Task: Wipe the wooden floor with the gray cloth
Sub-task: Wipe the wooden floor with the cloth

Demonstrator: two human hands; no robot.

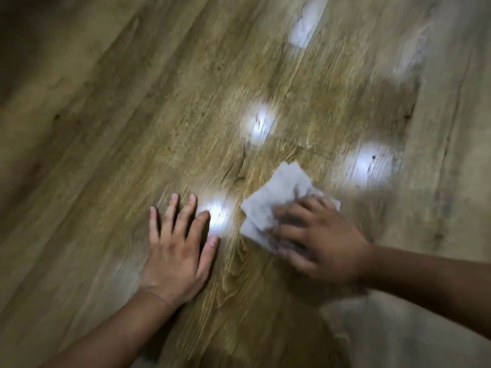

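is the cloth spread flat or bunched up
Mostly spread, not balled: the gray cloth lies flat on the wooden floor, rumpled near the right hand.

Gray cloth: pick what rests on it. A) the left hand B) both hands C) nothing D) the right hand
D: the right hand presses on the gray cloth, while the left hand lies flat on the bare wooden floor beside it.

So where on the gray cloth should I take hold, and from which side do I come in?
Probably the far corner of the gray cloth, pinched from above on the far side. It lies flat on the wooden floor, and the right hand covers its near part, so only that corner and the left edge are free.
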